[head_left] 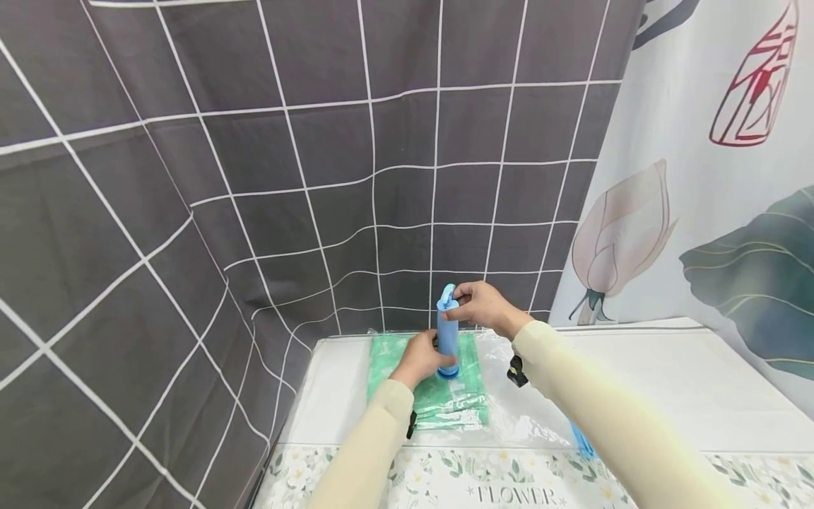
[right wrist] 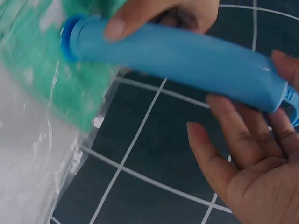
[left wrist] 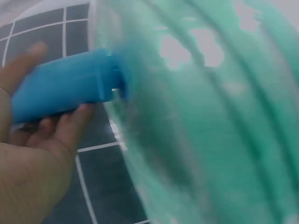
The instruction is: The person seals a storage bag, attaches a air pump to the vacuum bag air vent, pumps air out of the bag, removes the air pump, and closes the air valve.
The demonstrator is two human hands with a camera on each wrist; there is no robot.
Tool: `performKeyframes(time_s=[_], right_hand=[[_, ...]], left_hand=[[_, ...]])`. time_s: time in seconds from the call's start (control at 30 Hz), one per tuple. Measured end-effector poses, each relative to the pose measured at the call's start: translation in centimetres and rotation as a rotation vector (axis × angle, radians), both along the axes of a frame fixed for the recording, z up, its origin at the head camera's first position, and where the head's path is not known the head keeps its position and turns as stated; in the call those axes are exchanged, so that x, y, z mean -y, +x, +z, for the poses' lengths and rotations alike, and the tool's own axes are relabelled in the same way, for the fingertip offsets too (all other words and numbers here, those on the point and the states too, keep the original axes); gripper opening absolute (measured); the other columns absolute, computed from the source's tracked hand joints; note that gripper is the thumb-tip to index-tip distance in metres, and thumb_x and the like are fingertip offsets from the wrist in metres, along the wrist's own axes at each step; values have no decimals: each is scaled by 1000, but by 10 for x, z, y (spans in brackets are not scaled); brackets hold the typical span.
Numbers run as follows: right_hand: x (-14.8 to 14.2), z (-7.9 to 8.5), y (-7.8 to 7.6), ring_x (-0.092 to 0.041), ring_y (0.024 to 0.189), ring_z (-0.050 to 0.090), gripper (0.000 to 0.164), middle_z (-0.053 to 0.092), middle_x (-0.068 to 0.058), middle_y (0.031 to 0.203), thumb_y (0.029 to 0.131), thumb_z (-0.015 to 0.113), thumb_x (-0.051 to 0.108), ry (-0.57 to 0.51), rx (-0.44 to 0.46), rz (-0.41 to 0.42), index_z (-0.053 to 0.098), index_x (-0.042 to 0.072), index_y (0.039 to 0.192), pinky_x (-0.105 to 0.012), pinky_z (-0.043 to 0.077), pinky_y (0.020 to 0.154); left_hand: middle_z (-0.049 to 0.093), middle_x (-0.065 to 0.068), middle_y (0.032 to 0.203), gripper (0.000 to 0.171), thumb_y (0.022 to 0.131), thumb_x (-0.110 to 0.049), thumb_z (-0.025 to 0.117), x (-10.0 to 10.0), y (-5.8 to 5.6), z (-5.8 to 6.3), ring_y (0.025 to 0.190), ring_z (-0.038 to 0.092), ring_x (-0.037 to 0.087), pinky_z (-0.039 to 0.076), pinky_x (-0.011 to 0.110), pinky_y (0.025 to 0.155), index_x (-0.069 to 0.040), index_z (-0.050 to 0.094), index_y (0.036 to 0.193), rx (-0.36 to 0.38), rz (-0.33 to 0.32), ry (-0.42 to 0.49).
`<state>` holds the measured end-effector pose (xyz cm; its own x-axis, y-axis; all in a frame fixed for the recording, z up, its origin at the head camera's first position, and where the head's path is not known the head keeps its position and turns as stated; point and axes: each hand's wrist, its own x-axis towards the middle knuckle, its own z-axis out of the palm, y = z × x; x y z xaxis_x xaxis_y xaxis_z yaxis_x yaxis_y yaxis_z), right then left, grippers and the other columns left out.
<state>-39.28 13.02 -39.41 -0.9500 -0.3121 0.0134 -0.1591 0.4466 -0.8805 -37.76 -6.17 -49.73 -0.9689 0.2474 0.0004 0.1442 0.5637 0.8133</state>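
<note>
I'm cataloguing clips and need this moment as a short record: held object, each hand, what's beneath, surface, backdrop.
Held object: blue cylinder, roughly upright, looped handle on top
Left hand: grips its lower part
Right hand: holds its top end near the handle
Beneath: green package under clear plastic
Surface: white tabletop
Backdrop: dark cloth, white grid lines

The head view is lit brightly and evenly; toward its left edge the curtain grid (head_left: 400, 167) is stretched. Both wrist views are dimmer. In the left, the green package (left wrist: 201, 112) is whitened by glare and smeared by blur.
</note>
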Motion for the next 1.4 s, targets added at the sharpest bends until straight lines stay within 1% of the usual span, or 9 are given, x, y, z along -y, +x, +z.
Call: performKeyframes(time_s=[0.13, 0.27, 0.43, 0.67, 0.8, 1.07, 1.23, 1.37, 1.4], right_hand=[[1, -4, 1, -13, 81, 59, 29, 72, 4, 87, 92, 94, 16, -3, -25, -26, 73, 3, 108, -28, 53, 70], [3, -5, 0, -14, 83, 61, 31, 71, 3, 86, 91, 96, 16, -8, -41, -45, 71, 3, 106, -28, 55, 75], [8, -5, 1, -15, 86, 64, 34, 71, 1, 88, 90, 97, 18, 9, -68, -97, 70, 3, 104, -28, 57, 77], [13, -4, 8, -19, 83, 60, 42, 67, -3, 92, 90, 98, 36, 162, -141, -233, 66, 10, 97, -28, 50, 71], [16, -5, 12, -20, 81, 57, 44, 64, -3, 90, 90, 97, 39, 182, -148, -272, 64, 11, 94, -30, 48, 69], [22, -8, 16, -20, 79, 58, 48, 64, -5, 91, 90, 97, 42, 159, -145, -297, 60, 12, 93, -30, 47, 67], [19, -15, 14, -23, 92, 64, 51, 69, -12, 109, 94, 95, 37, 71, -93, -239, 65, 4, 119, -33, 60, 78], [10, -21, 8, -39, 130, 69, 66, 65, -28, 147, 102, 86, 23, -90, 19, -85, 54, -5, 153, -50, 65, 112], [7, -22, 5, -43, 140, 66, 70, 61, -31, 157, 104, 82, 19, -129, 53, -34, 48, -6, 160, -54, 61, 120]], left_hand=[[74, 23, 147, 72, 95, -25, 95, -3, 3, -8, 134, 75, 42, 65, 55, 112, 2, 62, 154, -29, 8, 49], [74, 24, 147, 80, 94, -30, 97, -8, 7, -7, 132, 76, 42, 66, 55, 111, 3, 59, 156, -79, 23, 25], [73, 25, 148, 91, 92, -40, 98, -13, 10, -5, 132, 76, 41, 66, 53, 110, 5, 54, 159, -120, 99, -20], [80, 19, 125, 74, 89, -42, 99, -20, 7, -13, 113, 81, 33, 69, 48, 97, 1, 63, 137, -186, 195, -34], [83, 18, 118, 66, 87, -35, 102, -21, 8, -17, 105, 83, 32, 71, 46, 92, 1, 69, 131, -221, 218, -45], [85, 20, 115, 53, 91, -24, 98, -14, 7, -20, 103, 84, 34, 71, 48, 90, 3, 73, 129, -323, 181, -102], [83, 23, 127, 50, 97, -17, 93, -14, 9, -11, 117, 82, 39, 70, 54, 101, 3, 72, 138, -216, 142, -95], [82, 22, 131, 53, 97, -16, 92, -12, 7, -10, 120, 82, 39, 69, 52, 103, 3, 70, 142, -166, 109, -93], [83, 21, 130, 55, 97, -18, 93, -9, -4, -23, 118, 82, 37, 70, 52, 102, 2, 70, 142, -166, 97, -90]])
